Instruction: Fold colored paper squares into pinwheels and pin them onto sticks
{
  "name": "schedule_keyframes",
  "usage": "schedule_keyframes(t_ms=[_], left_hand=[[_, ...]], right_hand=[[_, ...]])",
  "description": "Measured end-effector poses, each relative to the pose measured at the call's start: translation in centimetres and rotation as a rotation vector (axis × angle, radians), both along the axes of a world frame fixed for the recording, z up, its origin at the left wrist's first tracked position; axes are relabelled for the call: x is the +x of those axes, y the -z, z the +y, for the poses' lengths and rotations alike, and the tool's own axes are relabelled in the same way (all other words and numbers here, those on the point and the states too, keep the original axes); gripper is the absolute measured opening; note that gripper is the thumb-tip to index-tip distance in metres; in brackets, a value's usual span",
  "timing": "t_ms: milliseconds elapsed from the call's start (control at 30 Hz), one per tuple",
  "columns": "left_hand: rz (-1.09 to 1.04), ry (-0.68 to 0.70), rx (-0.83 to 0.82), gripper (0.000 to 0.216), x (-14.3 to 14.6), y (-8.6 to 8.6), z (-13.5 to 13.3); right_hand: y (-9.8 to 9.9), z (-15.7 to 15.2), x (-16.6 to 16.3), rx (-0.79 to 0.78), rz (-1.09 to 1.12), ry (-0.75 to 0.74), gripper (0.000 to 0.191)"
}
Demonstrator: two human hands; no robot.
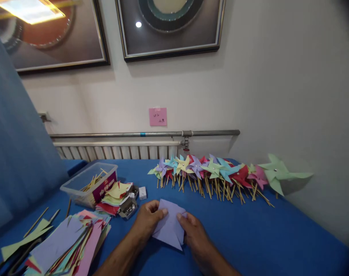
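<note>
A lilac square of paper (169, 226) lies on the blue table (249, 237) between my hands, one corner folded toward its middle. My left hand (147, 220) pinches the paper's left edge, fingers curled over the fold. My right hand (193, 234) presses thumb and fingers on the right side of the same sheet. Both hands are closed on the paper near the table's front.
A long row of finished paper pinwheels (217, 172) on wooden sticks lies along the back. A clear plastic box (89, 182) with sticks, a stack of coloured paper (67, 245), folded sheets (115, 195), a small metal tin (128, 207) and loose sticks sit at left.
</note>
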State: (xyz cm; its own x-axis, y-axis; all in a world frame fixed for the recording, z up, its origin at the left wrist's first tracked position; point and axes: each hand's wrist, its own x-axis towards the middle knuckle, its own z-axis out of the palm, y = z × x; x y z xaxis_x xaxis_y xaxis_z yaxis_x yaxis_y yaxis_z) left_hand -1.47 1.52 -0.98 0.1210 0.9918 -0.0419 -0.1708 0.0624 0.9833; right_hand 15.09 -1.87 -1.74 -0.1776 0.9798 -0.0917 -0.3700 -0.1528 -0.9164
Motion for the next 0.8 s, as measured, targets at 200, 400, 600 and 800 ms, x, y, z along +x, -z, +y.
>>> schedule_keyframes(t_ms=[200,400,600,800], left_hand=[[-0.087,0.018,-0.073,0.052,0.8,-1.2,-1.0],[-0.055,-0.033,-0.077,0.047,1.0,-1.4,-1.0],[-0.045,-0.052,-0.092,0.042,1.3,-1.4,-1.2],[-0.078,-0.128,-0.084,0.042,1.6,-0.5,-0.7]], right_hand=[[0.6,0.9,0.4,0.038,-0.08,0.085,0.051],[1.6,2.3,1.3,0.107,-0.116,0.224,0.049],[1.2,2.3,1.6,0.139,-0.176,0.256,0.045],[-0.1,1.9,1.5,0.113,-0.198,0.217,0.043]])
